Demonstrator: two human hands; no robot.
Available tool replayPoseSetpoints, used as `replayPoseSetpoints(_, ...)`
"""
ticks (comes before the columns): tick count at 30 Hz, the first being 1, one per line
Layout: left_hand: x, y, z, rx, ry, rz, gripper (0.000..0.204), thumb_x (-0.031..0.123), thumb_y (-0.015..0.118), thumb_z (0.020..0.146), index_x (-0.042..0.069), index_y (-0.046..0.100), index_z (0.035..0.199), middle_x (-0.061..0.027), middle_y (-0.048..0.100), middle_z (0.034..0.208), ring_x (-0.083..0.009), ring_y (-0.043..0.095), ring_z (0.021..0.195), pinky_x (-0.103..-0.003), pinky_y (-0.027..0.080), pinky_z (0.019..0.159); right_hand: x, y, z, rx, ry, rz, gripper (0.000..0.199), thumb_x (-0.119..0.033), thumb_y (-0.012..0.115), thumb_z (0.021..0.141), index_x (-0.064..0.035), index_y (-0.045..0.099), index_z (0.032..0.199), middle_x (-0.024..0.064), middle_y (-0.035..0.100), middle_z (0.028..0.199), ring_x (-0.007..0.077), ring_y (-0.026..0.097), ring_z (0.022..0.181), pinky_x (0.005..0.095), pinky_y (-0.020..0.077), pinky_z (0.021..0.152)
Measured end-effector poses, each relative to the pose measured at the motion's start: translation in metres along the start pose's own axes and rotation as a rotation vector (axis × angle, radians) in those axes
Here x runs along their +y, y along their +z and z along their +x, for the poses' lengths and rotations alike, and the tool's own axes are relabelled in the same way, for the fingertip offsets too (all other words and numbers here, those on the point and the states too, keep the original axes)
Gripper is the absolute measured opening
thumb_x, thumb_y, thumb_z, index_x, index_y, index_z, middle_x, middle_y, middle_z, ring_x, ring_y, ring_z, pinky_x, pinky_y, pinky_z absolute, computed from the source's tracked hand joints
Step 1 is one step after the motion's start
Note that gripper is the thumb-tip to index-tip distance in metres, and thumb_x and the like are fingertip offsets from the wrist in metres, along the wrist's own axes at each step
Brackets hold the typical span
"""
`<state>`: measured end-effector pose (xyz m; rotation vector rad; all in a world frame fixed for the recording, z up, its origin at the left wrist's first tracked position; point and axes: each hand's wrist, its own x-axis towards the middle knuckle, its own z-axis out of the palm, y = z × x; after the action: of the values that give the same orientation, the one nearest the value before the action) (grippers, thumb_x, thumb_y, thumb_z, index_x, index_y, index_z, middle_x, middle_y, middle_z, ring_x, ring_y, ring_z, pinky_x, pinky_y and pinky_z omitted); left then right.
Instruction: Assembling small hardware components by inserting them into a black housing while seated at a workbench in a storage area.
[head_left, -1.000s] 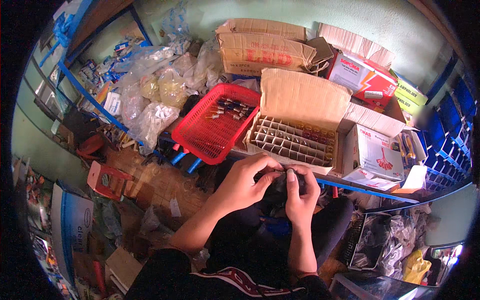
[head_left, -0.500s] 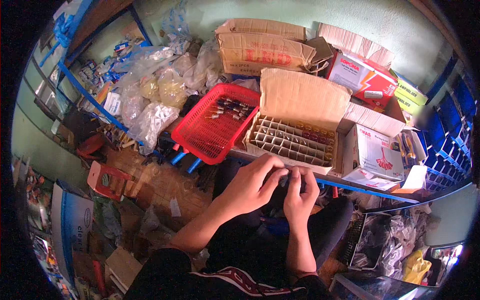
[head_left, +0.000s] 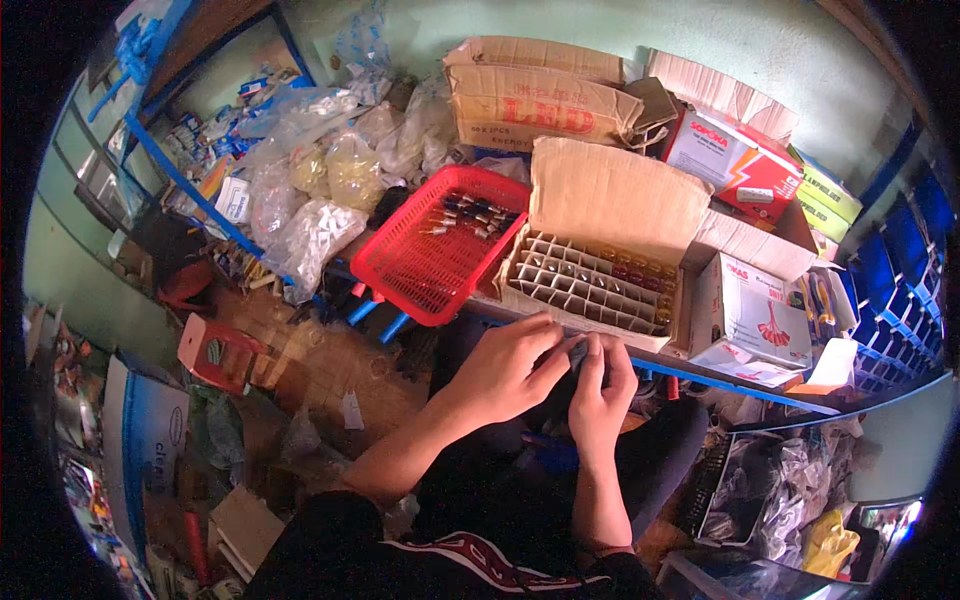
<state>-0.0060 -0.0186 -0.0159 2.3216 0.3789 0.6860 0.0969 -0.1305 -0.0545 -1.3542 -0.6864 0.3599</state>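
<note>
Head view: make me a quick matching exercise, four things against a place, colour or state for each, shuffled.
Things
1. Slatted basket
2. Divided carton
3. Left hand
4. Wall

Descriptions
A. Close beside the right hand
B. Pale green
C. Red, with small parts lying in it
D. Standing open, behind the hands

Pairs: 1-C, 2-D, 3-A, 4-B
</note>
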Motion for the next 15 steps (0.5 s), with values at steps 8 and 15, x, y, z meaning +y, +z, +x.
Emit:
replayPoseSetpoints(8,-0.003,-0.008,0.002,0.098,0.003,0.0,0.02,0.015,0.065,0.103,-0.003,0.065,0.095,-0.0179,0.064,0.085,-0.0375,0.066,0.074,-0.043,0.051,0.065,0.006,0.003,-0.001,-0.022,-0.018,0.026,0.017,-0.014,0.059,0.11,0.0014,0.066,0.104,0.0023,0.067,0.093,0.0092,0.055,0.089,0.0256,0.0461,0.083)
replayPoseSetpoints(15,-0.016,-0.054,0.013,0.149,-0.196,-0.102,0.031,0.027,0.056,0.112,0.0,0.064,0.099,-0.0024,0.063,0.079,-0.0097,0.062,0.069,-0.026,0.049,0.063,0.006,-0.002,0.002,0.008,0.039,0.071,0.02,-0.015,0.062,0.11,0.0024,0.07,0.105,-0.0002,0.069,0.091,0.0058,0.057,0.085,0.0229,0.0446,0.079)
